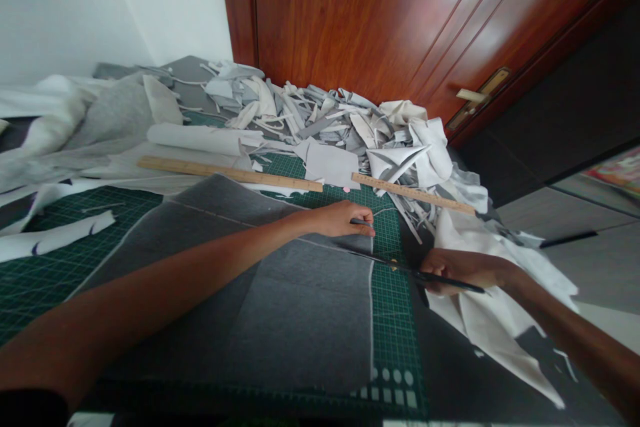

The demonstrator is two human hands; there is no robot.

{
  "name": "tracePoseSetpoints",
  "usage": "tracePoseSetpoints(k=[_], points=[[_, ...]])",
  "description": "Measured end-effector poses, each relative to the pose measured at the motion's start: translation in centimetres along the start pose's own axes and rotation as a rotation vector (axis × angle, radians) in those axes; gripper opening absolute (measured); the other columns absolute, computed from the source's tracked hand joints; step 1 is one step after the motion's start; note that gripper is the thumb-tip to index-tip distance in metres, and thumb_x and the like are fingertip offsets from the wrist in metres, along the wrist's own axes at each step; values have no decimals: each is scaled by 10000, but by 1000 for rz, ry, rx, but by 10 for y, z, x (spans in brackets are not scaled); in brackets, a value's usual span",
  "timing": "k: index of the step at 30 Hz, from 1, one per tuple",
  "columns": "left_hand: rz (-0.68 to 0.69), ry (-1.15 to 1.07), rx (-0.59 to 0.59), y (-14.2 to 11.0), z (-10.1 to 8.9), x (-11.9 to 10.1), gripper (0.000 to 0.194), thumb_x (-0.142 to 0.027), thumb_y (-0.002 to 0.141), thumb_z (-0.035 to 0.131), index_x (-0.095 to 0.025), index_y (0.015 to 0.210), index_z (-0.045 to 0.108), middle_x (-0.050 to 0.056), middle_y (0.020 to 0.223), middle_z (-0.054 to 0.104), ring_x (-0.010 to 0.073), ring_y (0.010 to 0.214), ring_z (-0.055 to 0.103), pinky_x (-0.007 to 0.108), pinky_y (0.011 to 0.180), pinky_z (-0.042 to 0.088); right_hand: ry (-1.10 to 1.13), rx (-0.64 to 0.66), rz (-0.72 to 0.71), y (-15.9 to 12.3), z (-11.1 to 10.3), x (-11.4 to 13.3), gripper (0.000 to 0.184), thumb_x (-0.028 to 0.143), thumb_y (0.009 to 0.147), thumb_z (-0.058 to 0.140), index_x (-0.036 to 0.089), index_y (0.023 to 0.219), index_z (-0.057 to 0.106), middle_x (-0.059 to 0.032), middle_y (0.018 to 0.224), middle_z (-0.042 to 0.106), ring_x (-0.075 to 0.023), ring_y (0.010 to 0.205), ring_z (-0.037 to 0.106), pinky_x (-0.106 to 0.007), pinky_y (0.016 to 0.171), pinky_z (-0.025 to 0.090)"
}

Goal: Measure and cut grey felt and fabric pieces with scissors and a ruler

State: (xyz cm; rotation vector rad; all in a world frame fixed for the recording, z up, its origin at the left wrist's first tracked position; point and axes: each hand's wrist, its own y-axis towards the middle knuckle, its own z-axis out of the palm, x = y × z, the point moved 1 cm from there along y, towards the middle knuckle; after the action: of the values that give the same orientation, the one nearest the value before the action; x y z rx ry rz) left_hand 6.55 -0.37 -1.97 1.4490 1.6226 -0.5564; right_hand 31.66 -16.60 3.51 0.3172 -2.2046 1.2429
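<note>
Scissors (395, 265) across soft grey felted cloth (305, 307)

Heaped scraps (316, 125) block reach toward the door (340, 20).

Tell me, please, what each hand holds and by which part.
The right hand holds scissors by the handles; the left hand apparently pinches grey fabric by its edge.

White wall (165, 0); glossy wooden door (340, 20), metal handle (475, 97).
</note>
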Motion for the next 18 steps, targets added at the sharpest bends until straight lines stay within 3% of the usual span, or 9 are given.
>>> tracePoseSetpoints(k=[8,18], points=[[-2,-57,-1,1,0,4,234,-424,918,675,-195,881,648,19,901,721,167,856,622,288,819,414,6,-5,27,2,0,13,463,574,858,611,209,662,405,59,619,364,-107,609,302,-277,562,252],[0,-99,4,3,0,6,277,-479,906,648,-203,891,626,29,911,715,176,866,630,287,803,421,-79,-31,-5,16,-8,28,506,588,872,624,223,645,358,68,602,327,-94,582,288,-273,540,239]])
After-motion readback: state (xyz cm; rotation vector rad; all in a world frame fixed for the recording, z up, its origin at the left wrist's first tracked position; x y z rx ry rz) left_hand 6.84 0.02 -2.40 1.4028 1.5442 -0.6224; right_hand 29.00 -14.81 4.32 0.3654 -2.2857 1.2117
